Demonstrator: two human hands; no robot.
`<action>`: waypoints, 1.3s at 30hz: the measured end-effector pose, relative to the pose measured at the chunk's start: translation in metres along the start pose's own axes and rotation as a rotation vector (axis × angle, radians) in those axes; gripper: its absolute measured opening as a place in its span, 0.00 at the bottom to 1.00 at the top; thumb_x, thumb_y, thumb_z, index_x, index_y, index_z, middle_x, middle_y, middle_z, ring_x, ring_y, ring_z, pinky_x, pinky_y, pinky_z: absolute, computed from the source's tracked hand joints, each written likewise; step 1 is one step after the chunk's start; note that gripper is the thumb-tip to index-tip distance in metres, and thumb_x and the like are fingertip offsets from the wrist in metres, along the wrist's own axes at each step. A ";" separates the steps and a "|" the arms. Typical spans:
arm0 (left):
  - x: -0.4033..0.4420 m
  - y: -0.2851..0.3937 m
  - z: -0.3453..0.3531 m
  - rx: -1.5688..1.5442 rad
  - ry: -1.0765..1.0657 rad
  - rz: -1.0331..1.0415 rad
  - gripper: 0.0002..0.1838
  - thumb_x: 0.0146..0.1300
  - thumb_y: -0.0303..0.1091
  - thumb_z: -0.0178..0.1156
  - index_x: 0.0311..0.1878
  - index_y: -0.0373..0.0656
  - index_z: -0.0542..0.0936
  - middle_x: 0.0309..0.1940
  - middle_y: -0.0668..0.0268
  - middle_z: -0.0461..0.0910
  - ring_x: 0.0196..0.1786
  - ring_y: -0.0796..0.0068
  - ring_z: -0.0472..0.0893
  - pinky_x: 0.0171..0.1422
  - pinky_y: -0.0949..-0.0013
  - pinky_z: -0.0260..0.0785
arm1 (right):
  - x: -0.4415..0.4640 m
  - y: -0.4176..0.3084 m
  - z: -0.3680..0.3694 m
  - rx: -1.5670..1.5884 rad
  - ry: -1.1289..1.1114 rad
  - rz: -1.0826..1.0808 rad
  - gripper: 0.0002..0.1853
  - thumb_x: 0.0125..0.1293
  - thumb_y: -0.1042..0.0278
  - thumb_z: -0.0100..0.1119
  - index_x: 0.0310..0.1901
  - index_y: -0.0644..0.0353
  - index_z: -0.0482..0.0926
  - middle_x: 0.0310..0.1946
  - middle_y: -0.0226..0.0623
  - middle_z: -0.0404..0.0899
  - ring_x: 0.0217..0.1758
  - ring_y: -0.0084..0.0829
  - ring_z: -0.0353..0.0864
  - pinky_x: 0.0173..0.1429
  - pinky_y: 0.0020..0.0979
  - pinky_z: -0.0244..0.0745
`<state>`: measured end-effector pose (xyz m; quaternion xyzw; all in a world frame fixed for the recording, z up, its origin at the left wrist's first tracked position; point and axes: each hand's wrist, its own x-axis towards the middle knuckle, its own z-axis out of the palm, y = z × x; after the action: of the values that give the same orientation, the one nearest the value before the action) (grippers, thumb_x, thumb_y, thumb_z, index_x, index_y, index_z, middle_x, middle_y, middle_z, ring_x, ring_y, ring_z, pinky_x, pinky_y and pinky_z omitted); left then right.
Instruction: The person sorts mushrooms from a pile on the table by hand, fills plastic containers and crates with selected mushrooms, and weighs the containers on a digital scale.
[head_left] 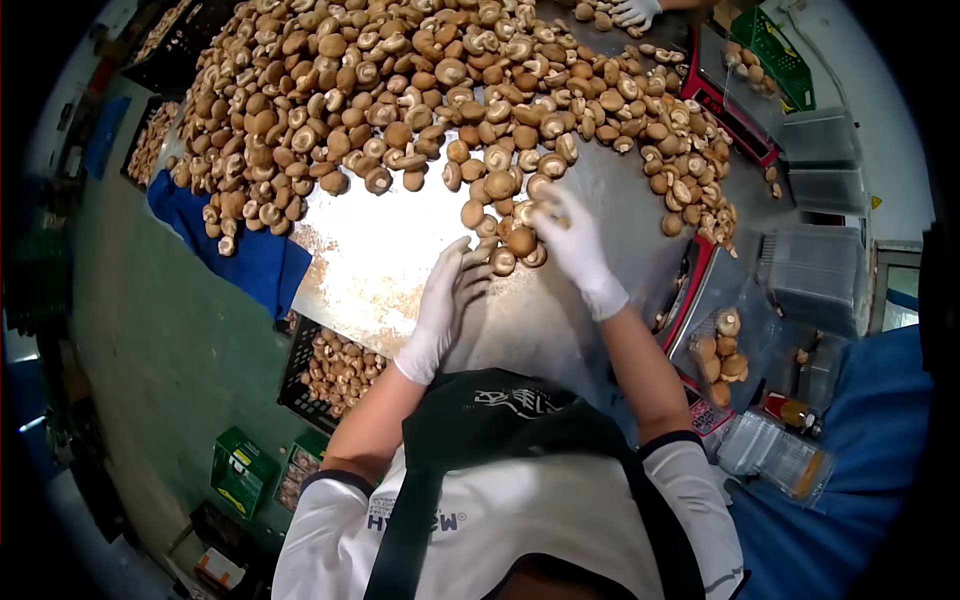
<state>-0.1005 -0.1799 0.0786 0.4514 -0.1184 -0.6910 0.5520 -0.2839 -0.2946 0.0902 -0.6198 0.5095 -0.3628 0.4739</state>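
A small cluster of brown shiitake mushrooms (499, 185) lies on the metal table (370, 230), in front of a large heap. My left hand (447, 295), in a white glove, rests at the cluster's near left side. Its fingers are stretched out beside the closest mushrooms and hold nothing that I can see. On the cluster's right side is my right hand (572, 240), also gloved. Its thumb and fingers are curled round a pale-stemmed mushroom, which they partly hide. A round brown mushroom (521, 240) sits between the two hands.
The mushroom heap (330, 70) covers the table's far side. Red scales (735, 115) and clear plastic trays (815, 270) stand on the right; a tray of mushrooms (719, 358) is near. A black crate (300, 365) stands below left. Another person's gloved hand (635, 12) is at the top.
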 end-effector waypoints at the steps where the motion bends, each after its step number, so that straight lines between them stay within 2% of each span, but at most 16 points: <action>1: 0.002 0.007 0.015 -0.174 -0.040 -0.111 0.26 0.77 0.46 0.43 0.72 0.45 0.64 0.65 0.58 0.71 0.57 0.66 0.77 0.61 0.65 0.71 | -0.012 -0.021 0.005 -0.051 -0.202 -0.030 0.22 0.65 0.66 0.63 0.60 0.58 0.78 0.48 0.35 0.83 0.49 0.25 0.81 0.59 0.27 0.73; 3: 0.008 0.014 0.027 -0.340 -0.112 -0.151 0.29 0.77 0.52 0.43 0.72 0.44 0.61 0.62 0.60 0.73 0.54 0.68 0.79 0.56 0.65 0.74 | -0.021 -0.026 0.025 -0.019 -0.309 -0.147 0.21 0.65 0.64 0.62 0.59 0.57 0.78 0.51 0.38 0.82 0.53 0.30 0.81 0.61 0.28 0.72; 4: 0.018 0.008 0.013 -0.467 -0.206 -0.161 0.24 0.76 0.47 0.47 0.68 0.44 0.67 0.55 0.60 0.78 0.47 0.70 0.80 0.50 0.67 0.77 | -0.011 -0.022 0.029 -0.085 -0.245 -0.188 0.20 0.66 0.63 0.61 0.59 0.57 0.79 0.53 0.39 0.81 0.54 0.33 0.81 0.61 0.30 0.73; 8: 0.021 0.013 -0.007 -0.369 -0.071 -0.179 0.16 0.74 0.38 0.51 0.60 0.42 0.74 0.38 0.60 0.81 0.38 0.69 0.81 0.41 0.70 0.77 | 0.049 0.001 0.037 -0.566 -0.105 -0.094 0.22 0.64 0.58 0.61 0.59 0.51 0.78 0.61 0.36 0.75 0.59 0.39 0.79 0.60 0.38 0.75; 9: 0.020 0.012 -0.010 -0.352 -0.049 -0.192 0.17 0.74 0.38 0.51 0.60 0.41 0.74 0.39 0.60 0.81 0.38 0.69 0.81 0.41 0.70 0.77 | 0.058 0.009 0.038 -0.625 -0.147 -0.002 0.23 0.63 0.58 0.63 0.60 0.50 0.78 0.61 0.35 0.75 0.59 0.40 0.79 0.61 0.38 0.75; 12: 0.019 0.010 -0.019 -0.287 -0.006 -0.213 0.19 0.75 0.38 0.49 0.62 0.38 0.73 0.40 0.59 0.81 0.39 0.69 0.81 0.42 0.69 0.77 | 0.066 0.021 0.031 -0.527 -0.080 -0.160 0.25 0.60 0.58 0.65 0.59 0.52 0.78 0.60 0.37 0.75 0.58 0.42 0.79 0.60 0.38 0.74; 15: 0.022 0.000 -0.025 -0.198 -0.045 -0.157 0.21 0.76 0.41 0.47 0.64 0.39 0.71 0.40 0.59 0.81 0.40 0.70 0.81 0.43 0.69 0.77 | 0.044 0.008 0.021 -0.368 -0.073 -0.154 0.26 0.57 0.57 0.68 0.58 0.53 0.78 0.58 0.39 0.76 0.57 0.41 0.79 0.60 0.37 0.74; 19: 0.012 0.014 0.001 -0.138 -0.079 -0.104 0.24 0.75 0.42 0.48 0.69 0.41 0.68 0.45 0.61 0.81 0.40 0.75 0.81 0.41 0.73 0.76 | -0.009 -0.018 0.026 -0.413 -0.229 -0.296 0.24 0.57 0.57 0.70 0.54 0.55 0.80 0.48 0.39 0.79 0.54 0.41 0.80 0.59 0.35 0.74; 21: 0.014 0.015 -0.004 -0.086 -0.195 -0.135 0.25 0.76 0.43 0.48 0.70 0.41 0.67 0.48 0.61 0.81 0.41 0.76 0.81 0.41 0.75 0.77 | -0.030 -0.026 0.028 -0.278 -0.381 -0.206 0.21 0.59 0.55 0.69 0.52 0.55 0.82 0.47 0.38 0.81 0.52 0.37 0.81 0.58 0.32 0.74; 22: 0.012 0.026 -0.015 -0.081 -0.409 -0.223 0.25 0.76 0.43 0.48 0.70 0.41 0.67 0.51 0.61 0.79 0.41 0.77 0.81 0.40 0.75 0.78 | -0.030 -0.030 0.024 -0.172 -0.410 -0.056 0.18 0.62 0.55 0.66 0.50 0.56 0.84 0.44 0.38 0.83 0.48 0.34 0.82 0.55 0.30 0.74; 23: 0.004 0.018 -0.011 -0.023 -0.261 -0.183 0.25 0.76 0.42 0.47 0.70 0.41 0.67 0.52 0.59 0.78 0.40 0.76 0.80 0.40 0.74 0.78 | -0.024 -0.015 0.023 -0.039 -0.384 0.104 0.15 0.65 0.57 0.63 0.46 0.58 0.85 0.41 0.40 0.84 0.45 0.33 0.83 0.53 0.31 0.75; 25: -0.002 0.013 -0.028 -0.169 -0.388 -0.213 0.24 0.75 0.39 0.46 0.69 0.39 0.67 0.53 0.57 0.77 0.42 0.73 0.80 0.45 0.70 0.79 | -0.004 -0.006 0.021 -0.198 -0.253 0.061 0.14 0.67 0.59 0.58 0.45 0.59 0.84 0.40 0.41 0.84 0.43 0.34 0.83 0.51 0.33 0.76; 29: -0.016 0.008 -0.041 -0.322 -0.198 -0.195 0.25 0.75 0.38 0.47 0.71 0.41 0.64 0.54 0.55 0.77 0.43 0.69 0.80 0.47 0.69 0.78 | 0.057 -0.016 0.043 -0.373 -0.045 -0.167 0.13 0.67 0.57 0.56 0.45 0.53 0.84 0.45 0.38 0.83 0.49 0.44 0.82 0.52 0.38 0.76; 32: -0.014 0.002 -0.049 -0.343 -0.074 -0.147 0.27 0.73 0.32 0.50 0.73 0.45 0.61 0.54 0.54 0.76 0.42 0.66 0.80 0.46 0.69 0.78 | 0.091 -0.014 0.078 -0.616 -0.205 -0.173 0.19 0.66 0.55 0.55 0.57 0.47 0.78 0.59 0.34 0.75 0.53 0.43 0.81 0.58 0.40 0.75; 36: 0.001 0.005 -0.060 0.158 0.158 0.144 0.25 0.71 0.25 0.51 0.71 0.44 0.65 0.49 0.56 0.77 0.43 0.71 0.80 0.44 0.72 0.76 | 0.059 -0.004 0.095 -0.765 -0.380 -0.176 0.20 0.66 0.64 0.53 0.59 0.46 0.76 0.68 0.37 0.66 0.56 0.41 0.80 0.57 0.42 0.77; 39: 0.012 0.006 -0.064 0.559 0.279 0.394 0.27 0.69 0.23 0.52 0.72 0.42 0.65 0.53 0.57 0.77 0.51 0.69 0.79 0.57 0.69 0.73 | 0.021 0.004 0.082 -0.808 -0.458 -0.235 0.14 0.67 0.60 0.55 0.51 0.47 0.82 0.64 0.36 0.72 0.54 0.40 0.81 0.57 0.40 0.77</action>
<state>-0.0478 -0.1708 0.0406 0.6432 -0.3107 -0.4441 0.5409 -0.2041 -0.2978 0.0622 -0.8719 0.4186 -0.0409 0.2509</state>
